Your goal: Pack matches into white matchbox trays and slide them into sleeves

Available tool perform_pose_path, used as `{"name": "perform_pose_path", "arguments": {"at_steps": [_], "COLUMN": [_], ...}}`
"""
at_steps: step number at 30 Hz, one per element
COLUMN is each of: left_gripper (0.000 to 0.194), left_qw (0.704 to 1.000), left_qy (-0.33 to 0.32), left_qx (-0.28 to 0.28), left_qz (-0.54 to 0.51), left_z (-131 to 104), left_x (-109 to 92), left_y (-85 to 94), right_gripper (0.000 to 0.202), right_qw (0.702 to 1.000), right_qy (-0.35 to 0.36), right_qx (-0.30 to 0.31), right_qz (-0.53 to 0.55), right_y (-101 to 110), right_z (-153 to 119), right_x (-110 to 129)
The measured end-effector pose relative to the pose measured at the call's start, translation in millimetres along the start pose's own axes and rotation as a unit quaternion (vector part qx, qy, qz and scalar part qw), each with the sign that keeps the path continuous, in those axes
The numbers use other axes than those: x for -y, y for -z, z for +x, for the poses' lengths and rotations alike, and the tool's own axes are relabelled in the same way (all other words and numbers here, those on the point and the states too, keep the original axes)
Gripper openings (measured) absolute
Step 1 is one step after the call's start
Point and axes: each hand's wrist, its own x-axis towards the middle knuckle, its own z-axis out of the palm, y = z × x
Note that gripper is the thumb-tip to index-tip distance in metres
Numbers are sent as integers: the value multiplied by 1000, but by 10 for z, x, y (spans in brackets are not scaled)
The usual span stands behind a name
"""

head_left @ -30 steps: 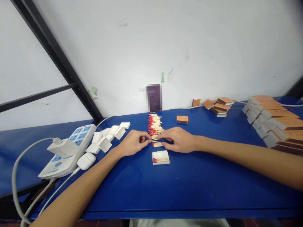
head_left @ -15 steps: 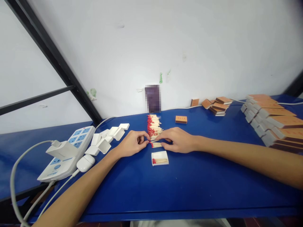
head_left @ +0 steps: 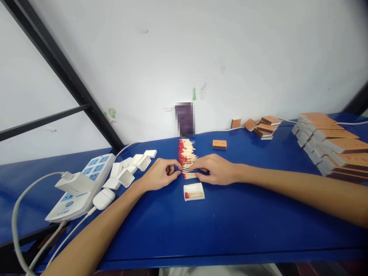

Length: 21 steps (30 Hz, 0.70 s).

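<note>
A long pile of red-tipped wooden matches (head_left: 188, 153) runs down the middle of the blue table, heads to the left. At its near end, my left hand (head_left: 161, 174) has thumb and forefinger closed at the match heads. From the other side, my right hand (head_left: 217, 170) bends thumb and forefinger onto the plain stick ends of the same matches. Between the two hands lies a small group of matches. Just in front sits a white matchbox tray (head_left: 197, 188) with several matches along its near side.
Empty white trays (head_left: 126, 177) lie at left, beside a power strip (head_left: 99, 165) with a plugged charger, cables and a white earphone case (head_left: 104, 198). One orange matchbox (head_left: 219, 144) lies right of the pile. Matchbox sleeves (head_left: 263, 128) and stacked matchboxes (head_left: 330, 142) stand farther right.
The few matches between my hands have shifted slightly up against the pile, narrowing the gap there. Both hands keep nearly the same place.
</note>
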Motion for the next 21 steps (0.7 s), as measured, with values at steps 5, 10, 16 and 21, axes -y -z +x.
{"name": "perform_pose_path", "arguments": {"at_steps": [5,10,16,21], "left_gripper": [16,18,19,19], "left_qw": [1000,1000,1000,1000], "left_qy": [-5,-8,-14,-14], "left_qx": [0,-1,1,-1], "left_qz": [7,10,15,14], "left_z": [-4,-5,-1,-1], "left_x": [-10,-16,-9,-11], "left_y": [18,19,13,13], "right_gripper": [31,31,31,33], "right_qw": [1000,999,999,999], "right_qy": [16,34,36,33], "right_qx": [5,4,-7,0], "right_qz": [-4,14,14,15], "right_y": [4,8,-10,-10], "right_z": [-2,2,-4,-6], "right_x": [2,-1,-22,-16]}}
